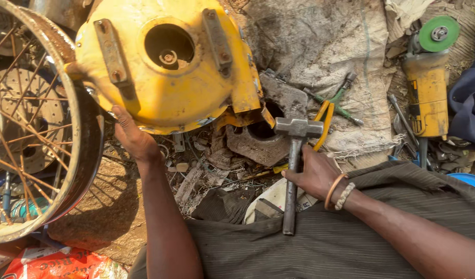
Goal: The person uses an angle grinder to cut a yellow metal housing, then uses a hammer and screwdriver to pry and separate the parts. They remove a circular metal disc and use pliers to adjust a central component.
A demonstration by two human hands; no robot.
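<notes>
**Steadied for the hammer: yellow metal housing held at the edge of a scrap-strewn ground**

Seen from above a lap in striped cloth, the right hand (314, 173) is closed round the steel handle of a hammer (294, 165), gripped about midway, with the head raised level and pointing ahead, apparently poised over the work. Just beyond its head lies a rusted metal plate (258, 139) among scrap. Further out, the left hand (134, 139) presses against the lower rim of a dented yellow housing (165, 67), seemingly bracing it; whether the fingers curl under the rim cannot be told. The housing sits ahead of both hands, touching the left and a little apart from the hammer. A spoked wheel (35, 129) stands at left; yellow-handled pliers (325, 121) and an angle grinder (427, 82) rest on sacking at right.
</notes>
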